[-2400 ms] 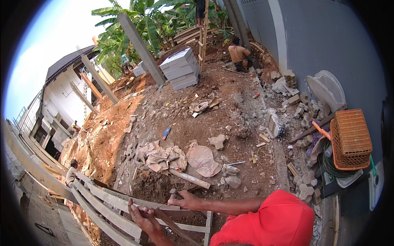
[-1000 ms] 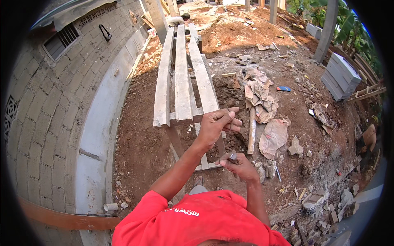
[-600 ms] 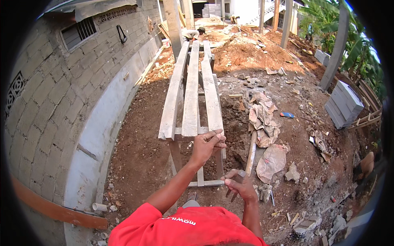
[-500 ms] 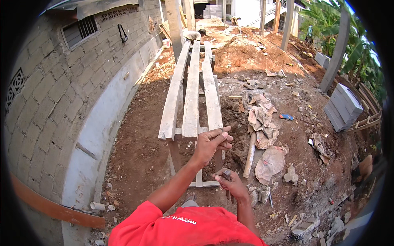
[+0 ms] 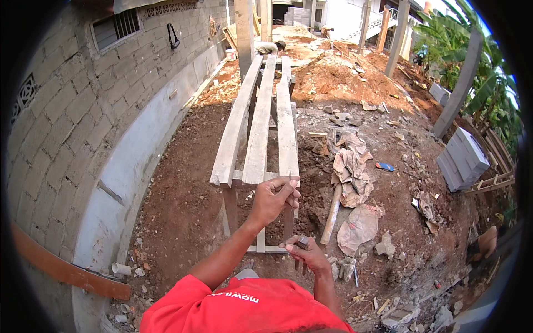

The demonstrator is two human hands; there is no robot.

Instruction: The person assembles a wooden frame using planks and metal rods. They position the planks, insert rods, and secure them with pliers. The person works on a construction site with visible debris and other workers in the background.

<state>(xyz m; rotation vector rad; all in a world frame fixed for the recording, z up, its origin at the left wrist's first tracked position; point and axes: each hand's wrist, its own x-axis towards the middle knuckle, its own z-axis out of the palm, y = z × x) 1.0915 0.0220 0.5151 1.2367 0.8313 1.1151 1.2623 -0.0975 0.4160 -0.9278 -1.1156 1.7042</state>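
Three long pale wooden boards [image 5: 257, 145] lie lengthwise on a wooden frame with legs [image 5: 231, 210], running away from me. At the near end of the right board [image 5: 287, 141], my left hand [image 5: 270, 204] is closed, thumb and fingertips pinched at the wood. A thin dark nail [image 5: 291, 179] seems to show at those fingertips, though it is tiny. Lower and to the right, my right hand [image 5: 312, 256] is closed around a dark metal tool [image 5: 303, 241], which looks like a claw hammer with two prongs pointing down. Most of it is hidden by the hand.
A block wall [image 5: 61, 122] runs along the left. Right of the boards lie crumpled paper sacks [image 5: 352, 166], a tube [image 5: 331, 213] and rubble [image 5: 386, 246]. Grey blocks [image 5: 463, 158] are stacked at the right. Beyond the boards' far end, another person [image 5: 269, 48] bends down.
My left hand has come down slightly and to the left, its fingertips now against the right board's near end. My right hand, still around the tool, has shifted slightly left and lower.
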